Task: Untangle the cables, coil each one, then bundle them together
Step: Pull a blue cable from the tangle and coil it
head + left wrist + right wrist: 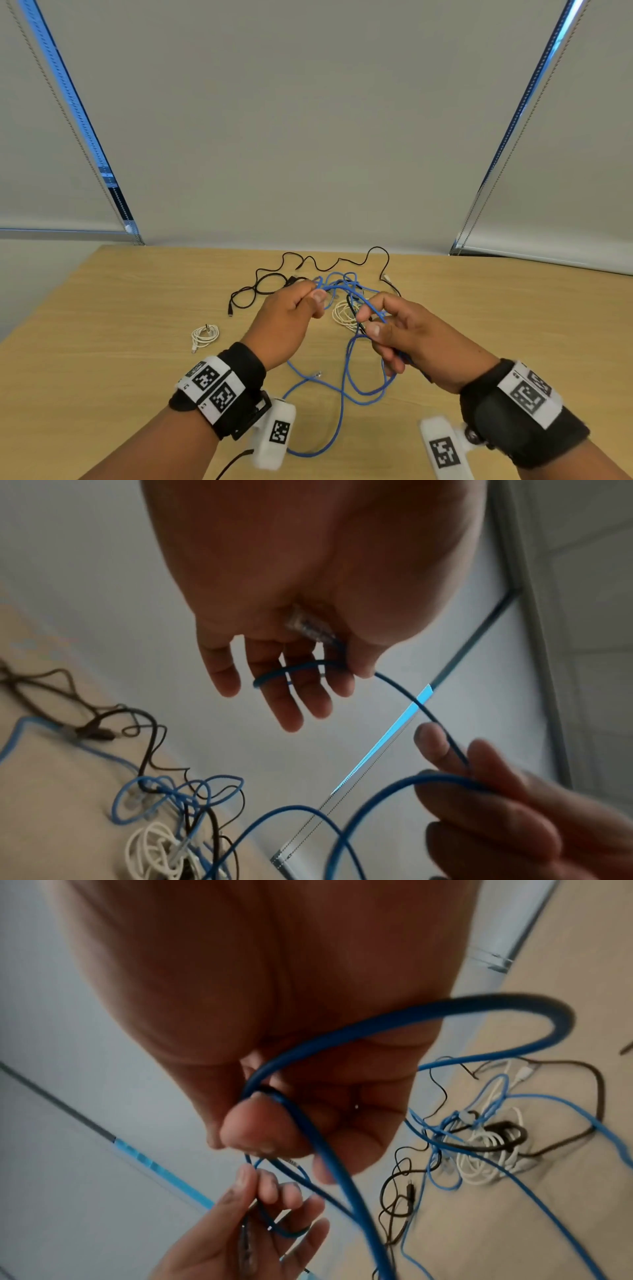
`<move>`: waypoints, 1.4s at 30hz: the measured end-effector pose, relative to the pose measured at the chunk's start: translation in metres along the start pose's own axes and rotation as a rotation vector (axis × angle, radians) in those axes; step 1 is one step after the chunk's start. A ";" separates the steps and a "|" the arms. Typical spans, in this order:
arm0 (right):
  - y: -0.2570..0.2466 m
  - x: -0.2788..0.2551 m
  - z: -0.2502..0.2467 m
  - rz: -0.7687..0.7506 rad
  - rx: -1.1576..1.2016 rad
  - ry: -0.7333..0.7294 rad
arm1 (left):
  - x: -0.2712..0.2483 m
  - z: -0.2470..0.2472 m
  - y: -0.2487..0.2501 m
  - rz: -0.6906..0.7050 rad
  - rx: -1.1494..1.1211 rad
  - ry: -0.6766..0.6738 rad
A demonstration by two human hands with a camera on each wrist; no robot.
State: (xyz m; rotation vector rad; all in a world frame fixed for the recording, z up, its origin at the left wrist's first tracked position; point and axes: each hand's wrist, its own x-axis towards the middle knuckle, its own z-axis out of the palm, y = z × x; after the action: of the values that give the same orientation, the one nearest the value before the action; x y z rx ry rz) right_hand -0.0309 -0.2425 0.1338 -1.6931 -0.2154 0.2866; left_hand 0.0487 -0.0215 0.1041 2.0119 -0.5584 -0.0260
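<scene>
A person's two hands are raised over a light wood-grain tabletop (137, 308), both working a thin blue network cable (342, 404).

Left hand (287, 325): thumb and forefinger pinch the blue cable near its clear plastic plug end (308, 627). The plug sits against the palm in the left wrist view, and a small loop of cable wraps over the fingers (291, 696).

Right hand (411, 335): fingers curled round the same cable, with thumb and forefinger pinching a strand. A short length runs between the 2 hands, roughly left to right, sloping down toward the right hand. From the right hand the cable drops to the table and lies in loose loops near the wrists, its long run pointing back toward the person. Another plug end (318, 374) lies on the table below the left wrist.

Beyond the fingertips of both hands is a tangle: more blue loops (342, 279), a thin black cable (308, 262) snaking away from the hands, and a cream-white cable (342, 313) bunched just ahead of the right hand's fingers.

Left of the left hand, well apart from the tangle, lies a small white cable coil (205, 337), already wound.

Both wrists wear black straps with printed square markers (214, 387).
</scene>
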 end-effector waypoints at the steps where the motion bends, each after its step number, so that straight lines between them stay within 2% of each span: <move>1: 0.000 0.001 0.000 -0.004 -0.042 0.009 | -0.001 0.000 -0.001 -0.026 -0.060 -0.016; 5: 0.004 0.003 -0.001 0.007 -0.087 0.010 | -0.001 -0.001 -0.004 -0.088 -0.228 -0.041; 8: 0.006 0.004 -0.010 -0.005 -0.149 0.116 | -0.002 -0.006 -0.003 -0.118 -0.249 -0.087; 10: 0.008 0.006 -0.022 -0.045 -0.182 0.229 | -0.006 -0.007 -0.001 -0.172 -0.349 -0.196; 12: 0.011 0.008 -0.031 -0.094 -0.250 0.320 | -0.011 -0.005 0.001 -0.231 -0.543 -0.374; 14: 0.017 0.012 -0.035 -0.112 -0.352 0.359 | -0.016 -0.003 0.004 -0.264 -0.797 -0.521; 15: 0.021 0.013 -0.034 -0.111 -0.396 0.356 | -0.016 -0.002 0.006 -0.255 -0.925 -0.552; 17: 0.031 0.014 -0.027 -0.093 -0.446 0.299 | -0.014 -0.001 0.010 -0.208 -1.147 -0.508; 19: 0.042 0.013 -0.015 -0.059 -0.452 0.217 | -0.009 -0.002 0.015 -0.165 -1.277 -0.359; 22: 0.054 0.010 0.008 0.015 -0.515 0.106 | -0.001 -0.005 0.019 -0.137 -1.363 -0.148; 24: 0.056 0.010 0.021 0.044 -0.599 0.048 | 0.001 -0.006 0.024 -0.102 -1.387 -0.105; 27: 0.053 0.010 0.033 0.015 -0.732 -0.002 | 0.003 -0.002 0.028 -0.073 -1.295 0.008; 29: 0.047 0.008 0.037 -0.025 -0.836 -0.027 | 0.005 0.000 0.025 -0.061 -1.065 0.122; 30: 0.042 0.006 0.039 -0.044 -0.870 -0.043 | 0.006 0.001 0.022 -0.038 -0.872 0.153; 32: 0.027 0.001 0.042 -0.081 -0.889 -0.059 | 0.004 0.005 0.015 0.031 -0.430 0.085; 34: 0.008 -0.004 0.040 -0.116 -0.862 -0.020 | -0.002 0.009 0.007 0.069 -0.167 -0.072; 37: -0.016 -0.004 0.023 -0.157 -0.870 0.110 | -0.011 0.011 -0.002 0.049 -0.105 -0.180; 42: -0.029 -0.003 -0.008 -0.157 -0.903 0.236 | -0.010 0.003 -0.003 0.091 -0.048 -0.244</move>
State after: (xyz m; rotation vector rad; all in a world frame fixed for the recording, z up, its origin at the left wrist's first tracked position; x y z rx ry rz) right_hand -0.0304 -0.2463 0.1639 -2.5608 -0.3274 -0.1692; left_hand 0.0403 -0.0196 0.0982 1.9471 -0.7963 -0.2301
